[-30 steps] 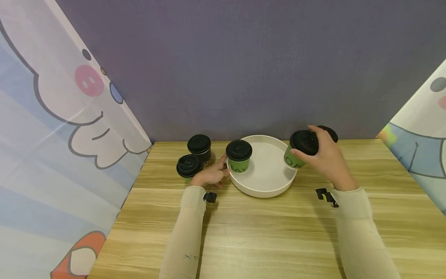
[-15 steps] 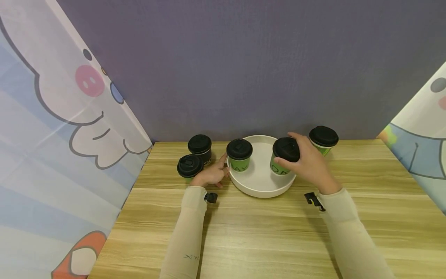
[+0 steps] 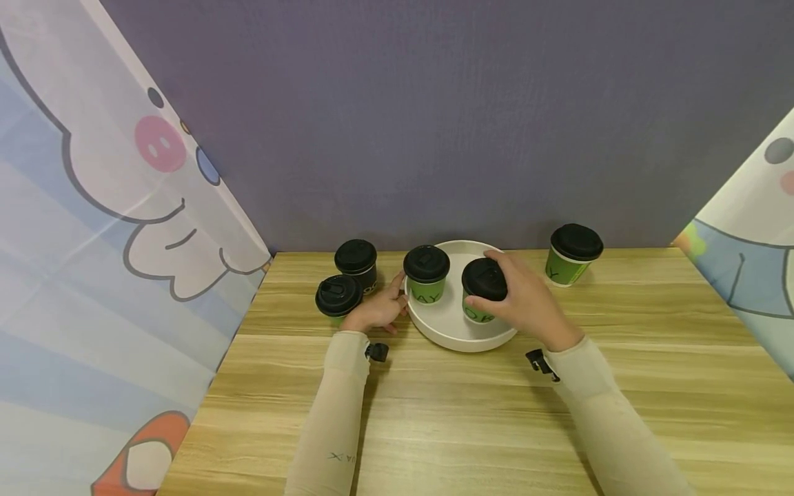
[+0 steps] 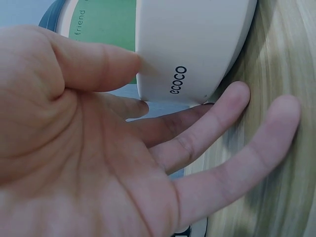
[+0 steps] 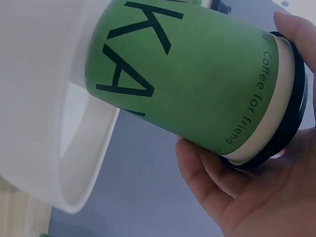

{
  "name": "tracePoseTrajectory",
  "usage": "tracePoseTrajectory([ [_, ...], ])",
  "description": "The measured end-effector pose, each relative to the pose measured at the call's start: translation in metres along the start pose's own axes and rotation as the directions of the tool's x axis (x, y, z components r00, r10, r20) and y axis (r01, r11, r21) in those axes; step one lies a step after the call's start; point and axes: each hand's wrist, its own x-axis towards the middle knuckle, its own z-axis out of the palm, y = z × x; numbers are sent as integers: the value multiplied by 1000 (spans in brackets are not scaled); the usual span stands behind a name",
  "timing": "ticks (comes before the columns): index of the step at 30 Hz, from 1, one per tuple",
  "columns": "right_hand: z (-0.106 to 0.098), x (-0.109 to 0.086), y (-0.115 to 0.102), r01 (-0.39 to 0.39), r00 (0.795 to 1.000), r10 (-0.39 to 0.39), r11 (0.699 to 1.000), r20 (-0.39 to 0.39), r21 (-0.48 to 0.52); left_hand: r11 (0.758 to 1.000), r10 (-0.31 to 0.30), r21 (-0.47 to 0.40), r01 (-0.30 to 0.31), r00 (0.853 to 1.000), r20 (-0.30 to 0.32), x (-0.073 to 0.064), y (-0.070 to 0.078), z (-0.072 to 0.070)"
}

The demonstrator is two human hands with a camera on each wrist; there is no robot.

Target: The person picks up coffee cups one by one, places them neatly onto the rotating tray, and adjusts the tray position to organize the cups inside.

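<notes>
In the head view my right hand (image 3: 528,301) grips a green paper coffee cup (image 3: 482,278) by its black lid end, thumb on one side and fingers on the other. The cup is over the right part of a round white tray (image 3: 462,342); the right wrist view shows its green wall (image 5: 197,74) lettered, its base inside the tray rim. Another green coffee cup (image 3: 426,274) stands on the tray's left side. Against the tray's left outer wall rests my left hand (image 3: 380,310). In the left wrist view its thumb touches the tray rim and its fingers are loosely extended.
Left of the tray stand a dark lidded cup (image 3: 356,265) and a green lidded cup (image 3: 338,296), close to the left wrist. To the right is one more green lidded cup (image 3: 572,255) near the grey back panel (image 3: 434,124). Everything stands on a wooden table (image 3: 459,427).
My right hand has carried the green cup left and down, from the tray's right edge to over its inside. The cup behind on the right is now uncovered. The left hand stays in place.
</notes>
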Motion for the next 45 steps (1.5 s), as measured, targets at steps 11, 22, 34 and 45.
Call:
tracePoseTrajectory([
  [11,21,1,-7,28,998,-29,999,48,23,1000,2,-15,-2,1000,0,-1,0,0],
  [22,34,-1,-8,74,995,-73,997,61,-17,1000,-7,4,7,1000,-7,0,0,1],
  [34,28,-4,-12,79,986,-77,997,148,-8,1000,-3,12,3,1000,-14,-4,4,-1],
  [45,31,-4,-13,79,986,-79,997,146,7,1000,15,-12,-15,1000,5,-2,2,-1],
])
